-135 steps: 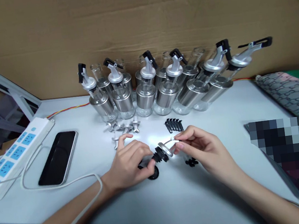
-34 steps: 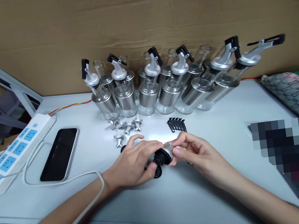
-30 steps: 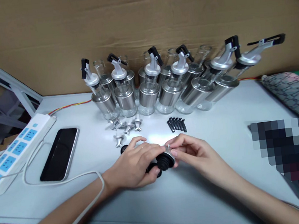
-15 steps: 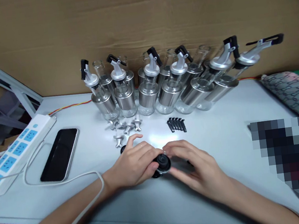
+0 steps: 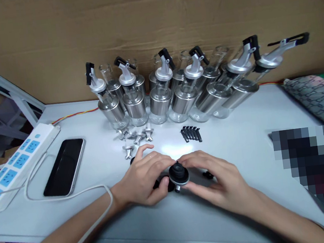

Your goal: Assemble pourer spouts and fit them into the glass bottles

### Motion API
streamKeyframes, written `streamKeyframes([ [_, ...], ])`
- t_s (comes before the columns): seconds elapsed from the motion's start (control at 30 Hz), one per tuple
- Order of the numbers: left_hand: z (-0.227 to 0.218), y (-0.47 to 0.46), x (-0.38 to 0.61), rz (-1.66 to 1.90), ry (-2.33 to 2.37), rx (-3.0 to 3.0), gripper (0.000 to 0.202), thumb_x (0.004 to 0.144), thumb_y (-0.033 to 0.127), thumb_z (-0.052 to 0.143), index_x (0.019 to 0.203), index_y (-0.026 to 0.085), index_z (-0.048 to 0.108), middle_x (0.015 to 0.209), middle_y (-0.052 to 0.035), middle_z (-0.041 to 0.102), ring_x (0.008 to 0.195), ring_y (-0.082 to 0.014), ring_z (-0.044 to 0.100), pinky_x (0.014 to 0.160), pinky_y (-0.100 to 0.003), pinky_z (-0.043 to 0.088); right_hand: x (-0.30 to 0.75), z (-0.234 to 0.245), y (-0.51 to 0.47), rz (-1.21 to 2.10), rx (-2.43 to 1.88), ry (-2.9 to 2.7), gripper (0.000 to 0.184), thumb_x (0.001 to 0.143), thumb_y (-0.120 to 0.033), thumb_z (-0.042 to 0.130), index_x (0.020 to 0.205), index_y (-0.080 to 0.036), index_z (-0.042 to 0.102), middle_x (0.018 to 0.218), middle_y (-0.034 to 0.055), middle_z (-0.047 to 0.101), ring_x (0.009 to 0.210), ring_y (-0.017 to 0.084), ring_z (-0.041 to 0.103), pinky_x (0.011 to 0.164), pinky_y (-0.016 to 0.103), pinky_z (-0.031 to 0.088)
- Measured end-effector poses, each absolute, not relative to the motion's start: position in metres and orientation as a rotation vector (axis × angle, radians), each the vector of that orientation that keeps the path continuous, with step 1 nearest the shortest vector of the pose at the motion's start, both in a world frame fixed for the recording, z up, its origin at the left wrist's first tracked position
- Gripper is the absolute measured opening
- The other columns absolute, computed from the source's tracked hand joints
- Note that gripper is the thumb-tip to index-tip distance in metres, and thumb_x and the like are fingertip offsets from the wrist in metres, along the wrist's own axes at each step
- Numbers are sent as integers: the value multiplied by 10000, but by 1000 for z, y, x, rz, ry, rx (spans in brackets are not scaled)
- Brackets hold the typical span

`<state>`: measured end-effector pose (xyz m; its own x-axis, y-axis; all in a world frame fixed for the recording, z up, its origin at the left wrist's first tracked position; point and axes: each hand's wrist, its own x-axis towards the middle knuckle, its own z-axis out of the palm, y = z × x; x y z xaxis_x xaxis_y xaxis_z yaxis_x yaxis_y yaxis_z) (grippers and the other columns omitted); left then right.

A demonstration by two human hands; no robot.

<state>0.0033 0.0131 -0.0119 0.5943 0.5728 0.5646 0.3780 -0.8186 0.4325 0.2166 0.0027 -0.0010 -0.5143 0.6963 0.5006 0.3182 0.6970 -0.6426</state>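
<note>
A bottle pourer [image 5: 179,175] with a black ribbed stopper and a silver rim is tilted with its stopper end towards me. My right hand [image 5: 216,181] pinches it between thumb and fingers. At its left, my left hand [image 5: 147,178] has thumb and fingers apart; its fingertips are close to the pourer's upper edge, and I cannot tell whether they touch. Round black pieces [image 5: 170,185] lie partly hidden under the left hand. Beyond the hands are several loose silver pourer spouts [image 5: 128,151] and a row of black levers [image 5: 191,133].
Glass and steel bottles [image 5: 160,105] stand along the cardboard wall [image 5: 149,16], the front ones topped with pourers. At left are a phone [image 5: 64,168], a power strip [image 5: 19,164] and a white cable [image 5: 79,191]. Small black parts [image 5: 208,175] lie by the right hand. Patterned fabric [image 5: 318,98] is at right.
The pourer has tipped and shifted slightly right, so its stopper's side now shows. My left thumb has come away from it, while the right hand keeps its hold.
</note>
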Motion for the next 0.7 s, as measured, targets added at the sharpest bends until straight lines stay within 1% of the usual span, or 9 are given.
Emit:
streamKeyframes([
  [0.1,-13,11,5,1065,880,2581,290,835,202,478,1123,165,475,934,-47,711,803,-167,664,1024,-444,288,217,-1,3,658,-828,-2069,286,823,-180,667,1080,-206,544,951,57,695,873,171,681,778,261,558],
  [0.2,-16,11,5,1099,924,2589,259,849,221,527,1102,182,483,939,-36,720,808,-156,674,1032,-430,291,217,0,4,712,-809,-2059,288,817,-167,671,1073,-212,546,950,53,690,883,167,678,784,250,555],
  [0.43,-19,12,5,1093,918,2624,196,880,187,521,1076,193,518,933,-23,731,778,-135,677,1039,-412,301,216,3,4,741,-817,-2046,276,808,-155,683,1047,-213,558,917,41,696,836,154,678,749,231,555],
  [0.57,-19,11,4,1101,903,2625,193,898,182,531,1090,169,527,950,-39,732,788,-134,678,1048,-407,284,217,3,3,748,-835,-2029,269,814,-178,692,1050,-208,568,928,50,705,836,158,686,743,234,564],
  [0.7,-18,12,4,1114,888,2661,189,926,190,498,1108,151,527,970,-62,732,793,-139,676,1035,-408,290,219,3,3,760,-809,-2039,256,834,-212,681,1070,-209,582,933,59,715,846,166,698,736,246,578],
])
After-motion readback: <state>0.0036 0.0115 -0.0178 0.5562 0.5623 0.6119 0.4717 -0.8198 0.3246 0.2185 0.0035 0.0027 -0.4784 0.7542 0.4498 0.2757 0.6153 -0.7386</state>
